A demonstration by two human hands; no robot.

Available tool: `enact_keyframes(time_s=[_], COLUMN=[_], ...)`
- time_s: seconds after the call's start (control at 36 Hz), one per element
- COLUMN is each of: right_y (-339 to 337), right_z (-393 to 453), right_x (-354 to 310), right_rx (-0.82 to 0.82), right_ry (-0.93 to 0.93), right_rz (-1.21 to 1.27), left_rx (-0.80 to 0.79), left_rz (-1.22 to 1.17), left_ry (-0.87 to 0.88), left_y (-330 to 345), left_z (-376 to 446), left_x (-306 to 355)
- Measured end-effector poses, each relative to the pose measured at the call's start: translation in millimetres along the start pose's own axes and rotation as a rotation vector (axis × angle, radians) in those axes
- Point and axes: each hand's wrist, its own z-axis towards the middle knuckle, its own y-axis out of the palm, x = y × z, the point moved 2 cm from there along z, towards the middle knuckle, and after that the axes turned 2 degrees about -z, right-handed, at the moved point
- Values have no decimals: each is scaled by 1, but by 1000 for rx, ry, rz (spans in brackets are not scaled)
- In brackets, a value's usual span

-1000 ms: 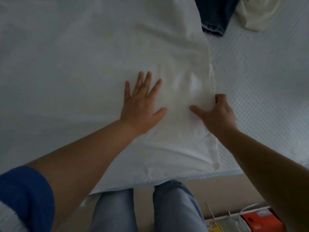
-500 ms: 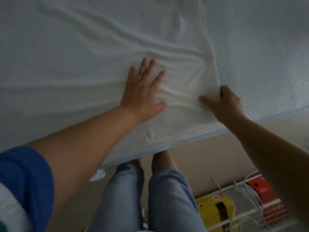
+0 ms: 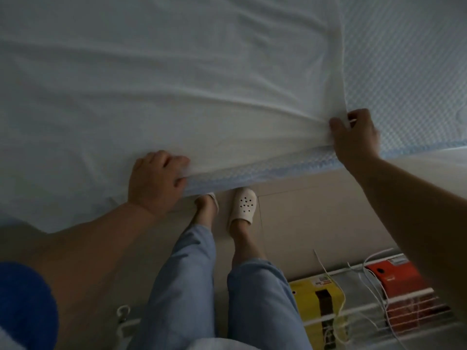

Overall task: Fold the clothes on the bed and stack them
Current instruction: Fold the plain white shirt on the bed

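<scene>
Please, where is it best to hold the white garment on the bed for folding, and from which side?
Grip the white garment along its near hem at the bed edge, coming from the person's side. Both the left hand and right hand already pinch there; the right holds the corner.

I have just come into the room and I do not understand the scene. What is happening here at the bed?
A person stands at the edge of the bed and handles a large white garment spread on it. The left hand grips the cloth's near edge at the mattress border, and the right hand pinches its right corner. The cloth is pulled into wrinkles between the hands. It is not folded yet, and no stack is in view.
</scene>
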Motion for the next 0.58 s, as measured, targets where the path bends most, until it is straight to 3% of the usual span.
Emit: enact_keyframes(time_s=[0.28, 0.44, 0.53, 0.58], right_y=[-7, -8, 6, 20], right_z=[-6, -47, -86, -115], right_x=[0, -12, -27, -39], right_rx=[-7, 76, -56, -190], right_ry=[-59, -271, -433, -524], right_rz=[-76, -236, -255, -285], left_rx=[197, -11, -21, 55], left_rz=[-136, -111, -233, -276], left_ry=[-47, -179, -305, -400], left_y=[-11, 8, 13, 9], left_z=[-40, -41, -56, -74], left_x=[-4, -11, -11, -14])
